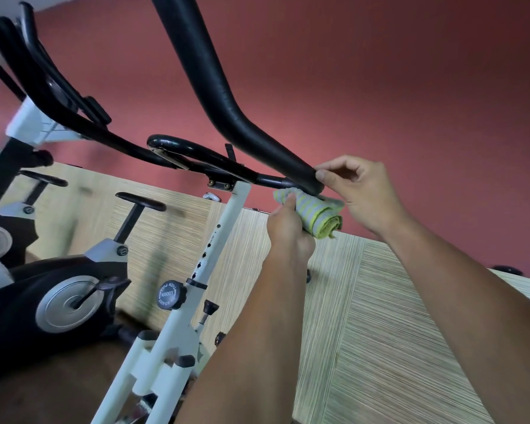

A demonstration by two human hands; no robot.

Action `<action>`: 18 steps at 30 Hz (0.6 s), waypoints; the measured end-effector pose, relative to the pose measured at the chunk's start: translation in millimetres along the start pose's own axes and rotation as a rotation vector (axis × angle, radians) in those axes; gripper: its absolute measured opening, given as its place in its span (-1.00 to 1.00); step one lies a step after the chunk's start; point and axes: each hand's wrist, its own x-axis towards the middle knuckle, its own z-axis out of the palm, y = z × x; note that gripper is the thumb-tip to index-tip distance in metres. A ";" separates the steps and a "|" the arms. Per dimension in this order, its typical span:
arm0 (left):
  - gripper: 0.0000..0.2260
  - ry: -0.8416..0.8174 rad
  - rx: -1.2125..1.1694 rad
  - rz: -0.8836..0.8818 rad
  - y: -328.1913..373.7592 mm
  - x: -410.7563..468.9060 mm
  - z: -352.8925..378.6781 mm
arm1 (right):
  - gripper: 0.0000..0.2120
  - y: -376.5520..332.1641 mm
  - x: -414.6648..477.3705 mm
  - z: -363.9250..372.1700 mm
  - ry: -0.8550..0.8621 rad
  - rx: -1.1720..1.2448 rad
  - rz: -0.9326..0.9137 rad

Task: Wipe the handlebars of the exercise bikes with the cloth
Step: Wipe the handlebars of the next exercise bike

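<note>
Gripping rolled cloth (316,214) in my left hand (288,229), right hand (364,191) pinching handlebar (257,139) end; tight roll may skip the underside.

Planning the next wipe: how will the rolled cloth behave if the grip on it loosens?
Likely soft and floppy: the cloth creases where the left hand grips it. Probably light, as one hand holds it up under the handlebar. Its open rolled end suggests it may unroll if released.
</note>
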 end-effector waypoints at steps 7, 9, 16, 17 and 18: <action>-0.80 -0.123 -0.050 -0.104 -1.4 -26.4 5.4 | -0.90 -5.7 5.7 -6.8 -0.064 -0.072 0.026; -0.74 -0.153 -0.094 -0.135 -0.4 -33.7 6.9 | -0.89 -8.6 8.2 -9.4 -0.084 -0.097 0.051; -0.72 -0.149 -0.056 -0.006 2.1 -58.2 5.7 | -0.92 -19.7 7.6 -8.9 -0.089 -0.124 0.119; -0.76 -0.112 -0.023 0.064 1.5 -58.7 4.5 | -0.93 -20.4 6.2 -7.8 -0.080 -0.127 0.122; -0.79 -0.082 0.021 0.143 1.2 -60.3 3.8 | -0.93 -20.7 5.1 -6.9 -0.072 -0.128 0.124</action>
